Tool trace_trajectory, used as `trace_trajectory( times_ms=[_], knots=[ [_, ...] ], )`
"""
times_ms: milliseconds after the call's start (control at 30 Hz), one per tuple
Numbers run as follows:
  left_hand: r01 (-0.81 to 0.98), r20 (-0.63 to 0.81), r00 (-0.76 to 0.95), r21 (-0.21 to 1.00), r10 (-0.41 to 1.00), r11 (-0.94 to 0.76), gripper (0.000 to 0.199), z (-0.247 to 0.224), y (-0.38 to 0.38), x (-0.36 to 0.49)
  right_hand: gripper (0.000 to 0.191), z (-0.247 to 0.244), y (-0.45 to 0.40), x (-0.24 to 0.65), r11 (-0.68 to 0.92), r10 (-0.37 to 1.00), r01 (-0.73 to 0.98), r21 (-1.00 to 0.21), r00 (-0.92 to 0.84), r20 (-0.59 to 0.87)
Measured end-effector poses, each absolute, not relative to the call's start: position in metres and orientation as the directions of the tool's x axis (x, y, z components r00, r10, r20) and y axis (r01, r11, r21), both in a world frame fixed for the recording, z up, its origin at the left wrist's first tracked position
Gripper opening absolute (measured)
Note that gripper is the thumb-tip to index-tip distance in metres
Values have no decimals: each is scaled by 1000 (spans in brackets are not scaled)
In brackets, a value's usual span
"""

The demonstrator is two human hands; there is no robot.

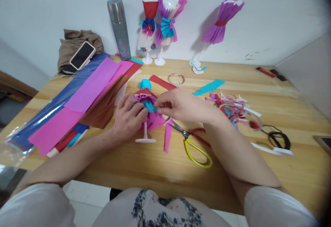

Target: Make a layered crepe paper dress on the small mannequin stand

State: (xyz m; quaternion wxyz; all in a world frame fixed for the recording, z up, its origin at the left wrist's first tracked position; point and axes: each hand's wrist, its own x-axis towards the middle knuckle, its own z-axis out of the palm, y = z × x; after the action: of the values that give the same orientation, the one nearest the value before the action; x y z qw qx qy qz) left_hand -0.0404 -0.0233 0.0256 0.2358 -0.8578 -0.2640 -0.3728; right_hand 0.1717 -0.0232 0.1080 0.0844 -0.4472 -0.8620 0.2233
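A small dress-form mannequin [145, 129] on a white stand is in front of me, dressed in crepe paper. Its top is turquoise, with red and purple ruffles, a turquoise band at the waist and a magenta skirt [155, 121]. My left hand [130, 116] is closed around the dress's left side, its fingers bent over the waist. From the right, my right hand [178, 104] pinches the edge of the turquoise paper [150, 105] at the waist, thumb and forefinger together. Scissors [191, 137] with yellow and red handles lie below my right wrist, beside a magenta strip [168, 137].
Crepe paper sheets [88, 89] cover the table's left side, near a phone [82, 55] and a flask [120, 29]. Dressed mannequins [169, 23] stand against the wall. A tape roll [176, 79], paper scraps [232, 108] and black cord [279, 140] lie to the right.
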Motion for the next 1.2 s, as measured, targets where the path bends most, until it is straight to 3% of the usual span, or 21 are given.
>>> trace_trajectory(
  times_ms=[267,533,667,833,967,1100,1200],
  knots=[
    [637,778,554,-167,296,-753,17,24,-21,-42,10,122,-34,171,505,804,818,-276,-562,-194],
    [566,744,607,-156,281,-809,17,21,-21,-42,24,97,-33,151,423,895,889,-175,-440,-71],
    [561,743,598,-122,299,-819,24,19,-21,-42,28,93,-35,139,329,938,941,-76,-335,-93],
    [565,766,576,-121,284,-816,27,18,-21,-41,30,92,-41,131,331,940,944,-8,-330,-91],
    [557,769,580,-132,270,-820,22,19,-20,-40,27,96,-43,134,368,922,928,-59,-373,-105],
    [542,770,583,-131,260,-830,19,18,-20,-41,23,103,-41,147,422,882,864,-275,-462,-95],
    [535,757,591,-109,279,-838,20,16,-19,-42,24,103,-37,154,378,892,831,-408,-445,-81]
  ],
)
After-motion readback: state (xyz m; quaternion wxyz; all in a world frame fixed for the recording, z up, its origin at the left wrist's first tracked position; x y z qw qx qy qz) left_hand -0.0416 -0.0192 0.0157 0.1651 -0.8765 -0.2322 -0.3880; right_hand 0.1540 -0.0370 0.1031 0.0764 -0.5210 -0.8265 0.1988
